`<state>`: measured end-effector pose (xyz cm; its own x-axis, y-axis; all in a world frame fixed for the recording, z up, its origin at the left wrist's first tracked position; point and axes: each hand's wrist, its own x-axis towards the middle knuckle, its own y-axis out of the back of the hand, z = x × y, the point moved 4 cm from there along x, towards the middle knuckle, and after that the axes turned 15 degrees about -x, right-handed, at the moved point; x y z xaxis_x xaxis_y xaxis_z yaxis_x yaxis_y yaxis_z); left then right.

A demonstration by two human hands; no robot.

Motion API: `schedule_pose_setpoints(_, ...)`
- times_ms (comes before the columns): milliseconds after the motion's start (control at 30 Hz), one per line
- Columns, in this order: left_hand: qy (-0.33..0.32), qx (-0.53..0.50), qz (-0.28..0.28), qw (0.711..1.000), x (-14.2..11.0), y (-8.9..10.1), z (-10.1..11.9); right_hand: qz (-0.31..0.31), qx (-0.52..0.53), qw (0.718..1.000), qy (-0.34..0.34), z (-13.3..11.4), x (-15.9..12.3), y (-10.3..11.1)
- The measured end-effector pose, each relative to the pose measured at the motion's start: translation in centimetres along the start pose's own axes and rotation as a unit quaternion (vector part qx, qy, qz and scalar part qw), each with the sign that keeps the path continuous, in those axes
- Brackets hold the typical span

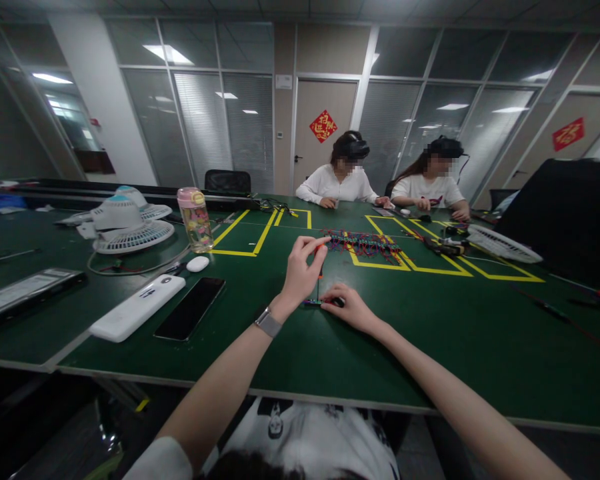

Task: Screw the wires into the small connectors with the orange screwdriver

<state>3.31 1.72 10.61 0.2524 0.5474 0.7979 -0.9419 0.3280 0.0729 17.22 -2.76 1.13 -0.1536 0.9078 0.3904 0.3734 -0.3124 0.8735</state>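
My left hand (303, 267) is closed around the top of a screwdriver (321, 272), which stands upright with its thin shaft pointing down. Most of the handle is hidden by my fingers; a dark and orange-red part shows below them. The shaft's tip meets a small green strip-like part (312, 303), perhaps a circuit board, lying on the table. My right hand (353, 308) rests on the tabletop, thumb and fingers pinched at the right end of that part. Just beyond my left hand lies a row of small green parts with red and blue wires (365, 244).
A phone (190, 310), a white power bank (139, 307), a white earbud case (198, 265), a bottle (196, 223) and white fans (130, 227) stand left on the green table (280, 363). Two people wearing headsets sit opposite. A black screen (570, 220) rises at right.
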Motion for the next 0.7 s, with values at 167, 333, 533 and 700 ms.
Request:
schedule_pose_setpoints(167,-0.003,-0.041,-0.027,0.999,0.08,-0.28,0.09,-0.002,0.002,1.0,0.001,-0.01,0.0,0.05)
schedule_pose_setpoints(333,-0.014,0.027,0.01,1.0,0.03,0.14,0.44,-0.003,0.002,1.0,-0.005,0.04,-0.02,0.04)
schedule_pose_setpoints(533,-0.013,-0.031,-0.032,0.999,0.03,-0.26,0.3,-0.003,0.0,1.0,0.004,-0.02,0.01,0.02)
schedule_pose_setpoints(700,-0.012,0.016,-0.006,1.0,-0.01,-0.05,0.39,0.0,-0.001,1.0,-0.002,-0.09,-0.01,0.07)
